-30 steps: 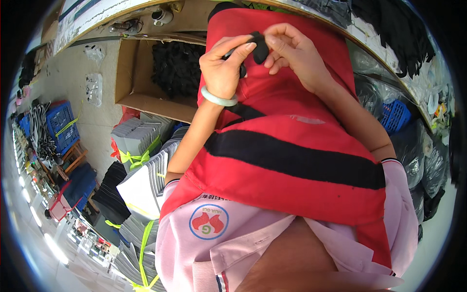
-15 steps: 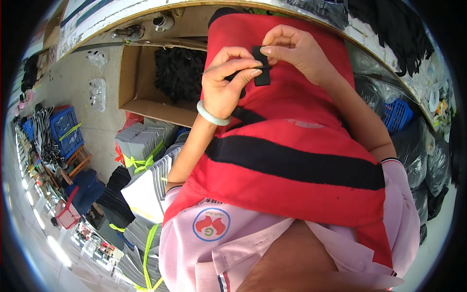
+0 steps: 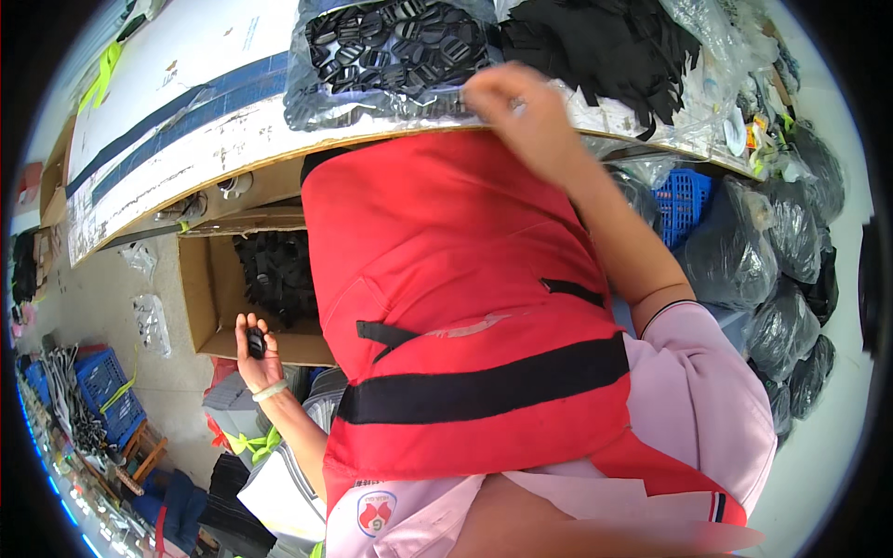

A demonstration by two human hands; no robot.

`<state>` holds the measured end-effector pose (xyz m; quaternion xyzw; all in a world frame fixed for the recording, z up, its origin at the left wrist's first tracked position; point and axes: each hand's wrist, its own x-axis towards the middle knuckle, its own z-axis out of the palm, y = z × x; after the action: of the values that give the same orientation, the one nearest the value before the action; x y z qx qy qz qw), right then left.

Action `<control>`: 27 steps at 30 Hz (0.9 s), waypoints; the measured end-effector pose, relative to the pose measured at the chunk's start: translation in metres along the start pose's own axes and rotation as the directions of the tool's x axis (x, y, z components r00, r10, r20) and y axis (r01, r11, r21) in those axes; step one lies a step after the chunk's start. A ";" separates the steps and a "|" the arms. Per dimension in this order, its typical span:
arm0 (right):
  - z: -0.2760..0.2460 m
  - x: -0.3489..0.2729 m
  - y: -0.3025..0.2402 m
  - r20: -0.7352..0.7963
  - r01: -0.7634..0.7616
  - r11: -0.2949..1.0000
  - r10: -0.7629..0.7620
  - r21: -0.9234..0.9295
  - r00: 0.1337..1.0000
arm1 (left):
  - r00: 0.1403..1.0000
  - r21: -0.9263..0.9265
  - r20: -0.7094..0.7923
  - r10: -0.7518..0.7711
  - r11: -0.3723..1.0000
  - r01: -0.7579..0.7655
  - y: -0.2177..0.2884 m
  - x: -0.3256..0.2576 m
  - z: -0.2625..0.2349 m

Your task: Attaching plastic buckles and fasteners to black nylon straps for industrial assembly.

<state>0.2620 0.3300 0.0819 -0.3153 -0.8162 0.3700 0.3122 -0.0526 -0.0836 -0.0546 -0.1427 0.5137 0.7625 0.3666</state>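
My left hand (image 3: 256, 349) hangs low at my left side, just in front of an open cardboard box (image 3: 206, 307), and grips a small black plastic buckle piece (image 3: 256, 344). A pale bangle sits on that wrist. My right hand (image 3: 516, 107) is blurred at the table's front edge, beside a clear bag of black plastic buckles (image 3: 391, 51); whether it holds anything is unclear. A red apron with a black band (image 3: 456, 307) covers my front, with a short black strap (image 3: 383, 333) hanging on it.
The box holds a heap of black strapped pieces (image 3: 277, 272). Black fabric pieces (image 3: 595, 46) lie on the white table (image 3: 186, 112). Black filled bags (image 3: 791, 251) and a blue crate (image 3: 684, 200) sit at the right. Bundled stacks (image 3: 237, 409) and another blue crate (image 3: 102, 391) stand at the left.
Both hands worked a black piece together at my chest. Now my left hand has dropped toward the box with the piece, and my right hand has reached up to the table.
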 end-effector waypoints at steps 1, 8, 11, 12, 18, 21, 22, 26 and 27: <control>-0.025 0.015 0.018 -0.086 0.007 0.984 -0.023 -0.178 0.996 | 0.994 0.024 0.102 -0.028 0.999 0.026 -0.009 0.002 0.010; -0.089 0.073 0.124 -0.154 -0.061 0.707 -0.069 -0.704 0.986 | 0.867 0.119 0.461 -0.189 0.981 0.150 -0.053 -0.001 0.133; -0.089 0.053 0.134 -0.048 0.090 0.750 -0.160 -0.655 0.986 | 0.864 0.138 0.457 -0.213 0.976 0.167 -0.057 -0.014 0.152; -0.088 0.044 0.131 -0.021 0.122 0.739 -0.181 -0.663 0.983 | 0.862 0.124 0.457 -0.218 0.976 0.181 -0.058 -0.018 0.155; -0.080 0.023 0.118 -0.110 0.174 0.745 -0.316 -0.644 0.942 | 0.844 0.191 0.476 -0.246 0.966 0.174 -0.066 -0.023 0.160; -0.083 0.032 0.120 -0.107 0.108 0.746 -0.234 -0.657 0.966 | 0.819 0.275 0.525 -0.233 0.957 0.096 -0.069 -0.028 0.176; -0.081 0.035 0.119 -0.081 0.101 0.713 -0.216 -0.693 0.973 | 0.812 0.303 0.538 -0.228 0.951 0.066 -0.070 -0.031 0.179; -0.077 0.046 0.103 0.062 0.221 0.626 -0.266 -0.748 0.962 | 0.842 0.433 0.499 -0.205 0.901 -0.038 -0.079 -0.040 0.196; -0.075 0.051 0.098 0.083 0.299 0.647 -0.342 -0.701 0.936 | 0.844 0.462 0.500 -0.193 0.884 -0.071 -0.080 -0.042 0.202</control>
<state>0.3145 0.4506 0.0576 -0.2713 -0.9282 -0.0395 0.2517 0.0648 0.0946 0.0024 0.1491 0.5536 0.6142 0.5423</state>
